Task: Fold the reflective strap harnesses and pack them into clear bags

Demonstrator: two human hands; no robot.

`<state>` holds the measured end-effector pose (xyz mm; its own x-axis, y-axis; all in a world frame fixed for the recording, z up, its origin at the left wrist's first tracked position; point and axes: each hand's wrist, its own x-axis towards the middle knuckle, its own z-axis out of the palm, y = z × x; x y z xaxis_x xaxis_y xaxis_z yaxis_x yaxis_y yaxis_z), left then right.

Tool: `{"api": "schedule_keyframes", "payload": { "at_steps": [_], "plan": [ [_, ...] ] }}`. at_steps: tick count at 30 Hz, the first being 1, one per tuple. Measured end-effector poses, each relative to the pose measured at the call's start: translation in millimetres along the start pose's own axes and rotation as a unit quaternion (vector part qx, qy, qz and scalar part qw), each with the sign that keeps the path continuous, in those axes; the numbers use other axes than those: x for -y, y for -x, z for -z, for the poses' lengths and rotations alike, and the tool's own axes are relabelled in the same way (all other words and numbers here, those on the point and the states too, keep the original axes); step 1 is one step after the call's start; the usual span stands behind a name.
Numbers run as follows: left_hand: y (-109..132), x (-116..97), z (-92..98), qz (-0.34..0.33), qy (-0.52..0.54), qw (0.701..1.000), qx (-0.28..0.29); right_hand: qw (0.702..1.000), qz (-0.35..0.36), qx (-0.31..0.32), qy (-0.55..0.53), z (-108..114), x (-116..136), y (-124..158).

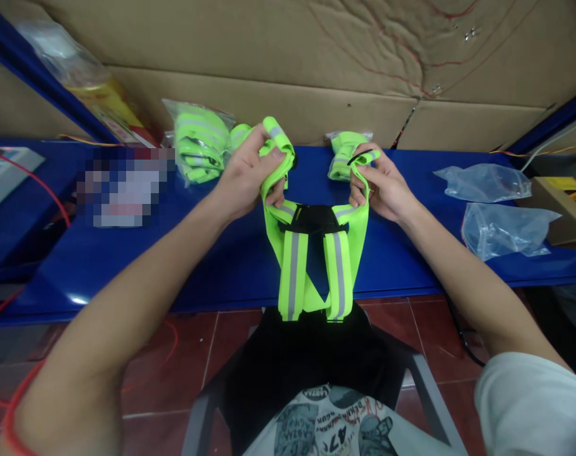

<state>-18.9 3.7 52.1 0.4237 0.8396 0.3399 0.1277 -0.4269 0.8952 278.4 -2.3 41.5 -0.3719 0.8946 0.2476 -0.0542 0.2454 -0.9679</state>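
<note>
A neon yellow-green reflective vest made of straps (293, 272) with grey stripes hangs between my hands, over the table's front edge. My left hand (252, 168) is closed around a folded, looped part of its strap. The other side strap, with a black ring or loop at its end, is pinched in my right hand (380, 183). A black patch (315, 218) joins the straps in the middle. Behind my left hand stands a clear bag of folded neon straps (199, 142), with more neon strap beside it. Another bagged neon bundle (343, 155) lies just behind my right hand.
Two clear plastic bags (504, 231) lie at the right, beside an open cardboard box (561, 212). A bottle with a yellow label (100, 95) leans at the back left. Cardboard (268, 57) lines the back of the blue table (225, 266). Red cable (40, 180) runs down the left.
</note>
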Motion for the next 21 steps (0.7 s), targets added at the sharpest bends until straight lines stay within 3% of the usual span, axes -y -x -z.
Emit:
{"api": "schedule_keyframes", "payload": {
  "at_steps": [4,8,11,17,21],
  "plan": [
    [-2.6,16.7,-1.9,-0.007,0.000,1.000,0.009,0.995,0.045,0.007,0.091,-1.7,-7.9,-0.1],
    [-5.7,29.7,-4.7,-0.048,-0.045,0.997,-0.028,0.976,0.109,0.008,0.191,-4.1,-11.6,-1.0],
    [-6.5,27.4,-8.8,-0.090,-0.110,0.989,-0.052,0.975,0.100,-0.011,0.199,-2.5,-16.6,-2.2],
    [1.6,11.9,-25.2,-0.113,-0.177,0.977,0.035,0.987,0.072,-0.030,0.139,2.4,-23.8,-4.7],
    [9.5,13.1,-38.5,-0.091,-0.222,0.970,0.039,0.973,0.114,0.010,0.200,-6.3,-10.6,0.9]
  ]
}}
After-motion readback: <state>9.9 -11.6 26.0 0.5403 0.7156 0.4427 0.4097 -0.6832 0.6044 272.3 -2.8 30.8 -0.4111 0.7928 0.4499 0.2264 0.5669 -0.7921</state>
